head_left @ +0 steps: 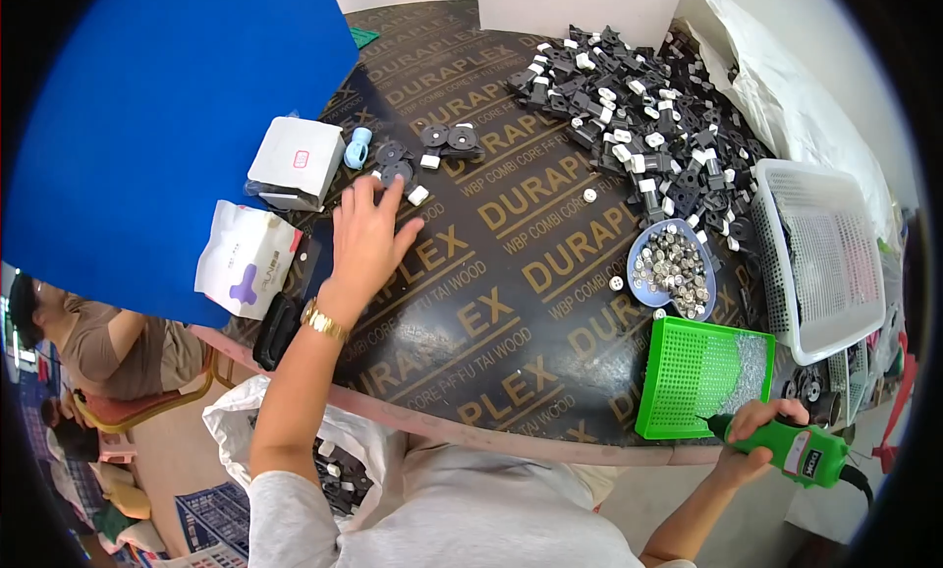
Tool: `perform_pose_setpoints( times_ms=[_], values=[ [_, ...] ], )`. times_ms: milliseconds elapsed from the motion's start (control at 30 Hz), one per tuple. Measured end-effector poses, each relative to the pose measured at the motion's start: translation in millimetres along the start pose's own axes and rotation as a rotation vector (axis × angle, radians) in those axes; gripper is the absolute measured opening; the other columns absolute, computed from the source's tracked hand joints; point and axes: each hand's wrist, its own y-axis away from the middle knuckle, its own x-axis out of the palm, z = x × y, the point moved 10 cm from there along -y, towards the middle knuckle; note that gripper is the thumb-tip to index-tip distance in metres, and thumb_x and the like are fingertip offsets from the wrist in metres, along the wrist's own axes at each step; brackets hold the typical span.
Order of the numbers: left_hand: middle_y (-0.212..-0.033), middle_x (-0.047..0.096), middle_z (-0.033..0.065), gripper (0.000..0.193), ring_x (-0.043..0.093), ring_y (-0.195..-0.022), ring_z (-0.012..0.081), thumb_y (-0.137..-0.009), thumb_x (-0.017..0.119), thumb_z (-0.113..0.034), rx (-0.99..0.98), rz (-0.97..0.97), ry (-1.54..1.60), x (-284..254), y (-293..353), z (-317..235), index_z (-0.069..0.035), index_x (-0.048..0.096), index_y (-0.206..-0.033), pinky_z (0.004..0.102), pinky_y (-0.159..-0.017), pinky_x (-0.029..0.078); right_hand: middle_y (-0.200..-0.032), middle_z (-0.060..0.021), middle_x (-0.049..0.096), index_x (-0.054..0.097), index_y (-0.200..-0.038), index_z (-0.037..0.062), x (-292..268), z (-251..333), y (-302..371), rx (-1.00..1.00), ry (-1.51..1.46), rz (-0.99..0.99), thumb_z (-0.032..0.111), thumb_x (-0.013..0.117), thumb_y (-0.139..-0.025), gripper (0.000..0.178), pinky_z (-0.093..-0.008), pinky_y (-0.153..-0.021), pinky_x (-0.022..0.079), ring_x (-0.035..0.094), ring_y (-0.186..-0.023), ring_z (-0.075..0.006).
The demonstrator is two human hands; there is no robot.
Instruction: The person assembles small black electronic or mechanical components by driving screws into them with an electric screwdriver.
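My left hand reaches over the left half of the dark table, its fingers stretched and apart. Its fingertips are at a black plastic part with round discs, touching or just above it. Beside that lies a second double-disc black part with a white block on it. At the lower right, my right hand grips a green electric screwdriver with a black cable. The screwdriver's dark tip points left over the near edge of a green perforated tray, in which small silvery screws lie heaped at the right.
A large pile of black and white plastic parts covers the far right. Near it are a blue bowl of small metal-and-white pieces and a white basket. At left stand a white box, a tissue pack and a blue panel.
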Motion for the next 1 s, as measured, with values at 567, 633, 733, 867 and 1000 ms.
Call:
perform_pose_setpoints(
  times_ms=[567, 633, 733, 867, 1000],
  values=[
    [-0.126, 0.048, 0.0218, 0.057, 0.053, -0.103, 0.0312, -0.068, 0.073, -0.024, 0.501, 0.120, 0.447, -1, 87, -226, 0.004, 0.054, -0.114, 0.0364, -0.083, 0.047, -0.062, -0.0049, 0.052, 0.039, -0.113, 0.0013, 154, -10, -31, 0.030, -0.531, 0.192, 0.043, 0.072, -0.076, 0.066, -0.0244, -0.045, 0.040, 0.049, -0.049, -0.0128],
    [-0.126, 0.049, 0.0220, 0.056, 0.055, -0.100, 0.0317, -0.068, 0.074, -0.023, 0.457, 0.121, 0.518, 1, 86, -221, 0.003, 0.055, -0.113, 0.0374, -0.083, 0.048, -0.058, -0.0021, 0.046, 0.039, -0.111, 0.0055, 166, -12, -33, 0.003, -0.396, 0.203, 0.056, 0.064, -0.077, 0.066, -0.0225, -0.040, 0.033, 0.041, -0.043, -0.0105],
    [-0.126, 0.049, 0.0220, 0.056, 0.056, -0.099, 0.0317, -0.067, 0.074, -0.023, 0.448, 0.106, 0.522, -1, 87, -220, 0.003, 0.055, -0.113, 0.0380, -0.083, 0.048, -0.058, -0.0022, 0.045, 0.039, -0.111, 0.0053, 174, -19, -31, 0.026, -0.392, 0.221, 0.055, 0.065, -0.077, 0.065, -0.0226, -0.040, 0.033, 0.041, -0.043, -0.0104],
    [-0.123, 0.049, 0.0256, 0.054, 0.054, -0.104, 0.0309, -0.069, 0.072, -0.022, 0.458, 0.128, 0.533, -1, 87, -221, 0.008, 0.055, -0.111, 0.0367, -0.086, 0.046, -0.058, -0.0030, 0.046, 0.039, -0.109, 0.0044, 177, -23, -29, 0.008, -0.344, 0.280, 0.053, 0.068, -0.075, 0.066, -0.0230, -0.039, 0.033, 0.042, -0.043, -0.0110],
    [-0.124, 0.050, 0.0233, 0.055, 0.055, -0.102, 0.0307, -0.067, 0.073, -0.023, 0.448, 0.114, 0.551, -2, 85, -219, 0.005, 0.055, -0.111, 0.0367, -0.084, 0.047, -0.058, -0.0032, 0.047, 0.040, -0.108, 0.0043, 180, -23, -27, 0.024, -0.354, 0.305, 0.052, 0.070, -0.074, 0.066, -0.0232, -0.039, 0.033, 0.042, -0.043, -0.0112]
  ],
)
